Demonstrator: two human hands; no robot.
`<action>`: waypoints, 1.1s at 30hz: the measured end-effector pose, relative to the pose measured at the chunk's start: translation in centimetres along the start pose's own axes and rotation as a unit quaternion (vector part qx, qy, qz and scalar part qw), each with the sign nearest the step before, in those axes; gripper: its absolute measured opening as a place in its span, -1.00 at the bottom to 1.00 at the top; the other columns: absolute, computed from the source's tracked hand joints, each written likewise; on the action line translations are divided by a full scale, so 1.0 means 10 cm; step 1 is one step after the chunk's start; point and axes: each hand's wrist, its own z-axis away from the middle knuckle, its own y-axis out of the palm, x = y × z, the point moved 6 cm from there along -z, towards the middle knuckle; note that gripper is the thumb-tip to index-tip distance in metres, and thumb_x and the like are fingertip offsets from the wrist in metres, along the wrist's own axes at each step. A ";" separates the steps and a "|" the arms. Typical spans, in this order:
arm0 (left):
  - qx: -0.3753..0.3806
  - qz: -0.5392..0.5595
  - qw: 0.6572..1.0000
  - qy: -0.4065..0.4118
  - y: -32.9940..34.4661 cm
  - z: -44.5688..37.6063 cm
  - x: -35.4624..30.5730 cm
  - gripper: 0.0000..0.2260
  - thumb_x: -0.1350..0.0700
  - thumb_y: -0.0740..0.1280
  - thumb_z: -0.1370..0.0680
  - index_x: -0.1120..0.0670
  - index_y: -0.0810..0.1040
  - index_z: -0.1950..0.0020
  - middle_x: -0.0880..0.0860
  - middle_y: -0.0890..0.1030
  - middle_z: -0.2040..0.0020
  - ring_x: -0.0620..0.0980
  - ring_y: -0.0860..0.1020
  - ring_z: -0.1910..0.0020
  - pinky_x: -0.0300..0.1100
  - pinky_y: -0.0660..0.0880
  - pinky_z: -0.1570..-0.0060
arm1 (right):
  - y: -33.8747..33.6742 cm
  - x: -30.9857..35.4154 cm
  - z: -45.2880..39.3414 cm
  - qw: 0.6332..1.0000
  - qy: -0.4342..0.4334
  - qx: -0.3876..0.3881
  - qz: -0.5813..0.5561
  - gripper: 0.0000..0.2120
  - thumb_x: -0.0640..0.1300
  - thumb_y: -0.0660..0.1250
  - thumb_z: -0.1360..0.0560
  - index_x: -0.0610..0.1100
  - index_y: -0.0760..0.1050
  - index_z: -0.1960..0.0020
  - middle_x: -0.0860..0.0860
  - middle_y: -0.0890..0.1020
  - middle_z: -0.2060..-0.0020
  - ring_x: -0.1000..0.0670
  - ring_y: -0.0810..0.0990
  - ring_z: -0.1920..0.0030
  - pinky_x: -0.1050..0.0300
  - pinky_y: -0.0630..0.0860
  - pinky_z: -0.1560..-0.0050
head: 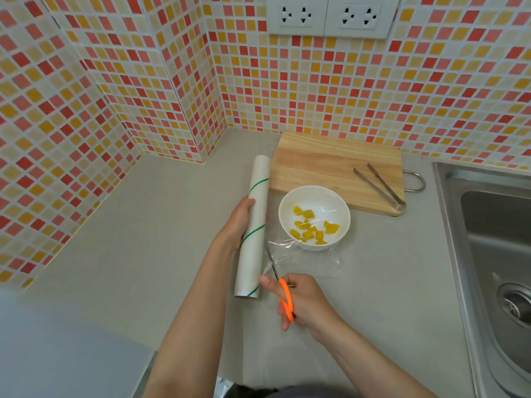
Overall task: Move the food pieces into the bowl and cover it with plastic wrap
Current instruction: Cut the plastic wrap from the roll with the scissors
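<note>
A white bowl [287,209] sits on the grey counter with several yellow food pieces [311,226] inside. Clear plastic wrap [304,261] lies over the bowl and spreads onto the counter in front of it. Left of the bowl lies a white roll of plastic wrap [254,225] with green stripes; my left hand [237,222] grips its middle. My right hand [298,300] holds orange-handled scissors [283,291], whose blades point up along the wrap between roll and bowl.
A wooden cutting board [324,162] lies behind the bowl with metal tongs [379,186] on its right part. A steel sink [494,242] takes up the right side. Tiled walls close the back and left.
</note>
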 end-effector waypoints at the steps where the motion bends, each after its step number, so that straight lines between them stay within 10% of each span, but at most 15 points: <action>1: 0.001 -0.001 1.000 0.000 0.00 0.00 -0.01 -0.81 0.07 0.06 -0.60 0.00 0.46 0.06 0.11 0.57 0.20 0.02 0.50 0.35 -0.16 0.47 0.32 | 0.01 -0.01 0.01 1.000 0.003 0.007 0.001 -0.43 0.34 0.50 -0.07 -0.11 0.36 0.37 -0.10 0.49 0.55 -0.08 0.51 0.63 0.35 0.17 0.66; 17: 0.002 0.001 1.000 -0.005 -0.04 0.00 0.02 -0.80 0.06 0.06 -0.60 -0.02 0.47 0.04 0.10 0.57 0.23 0.01 0.55 0.40 -0.18 0.50 0.37 | 0.10 -0.11 0.13 0.994 0.040 0.086 0.052 -0.43 0.37 0.42 -0.14 -0.08 0.37 0.19 -0.09 0.55 0.38 -0.11 0.65 0.38 0.26 0.08 0.61; 33: 0.003 0.004 1.000 -0.014 -0.07 -0.01 0.04 -0.81 0.04 0.07 -0.58 -0.01 0.47 0.03 0.12 0.55 0.20 0.05 0.48 0.36 -0.13 0.45 0.33 | 0.11 -0.12 0.08 0.998 0.025 0.059 0.021 -0.49 0.30 0.47 -0.17 -0.10 0.41 0.24 -0.06 0.51 0.52 -0.04 0.57 0.57 0.29 0.10 0.62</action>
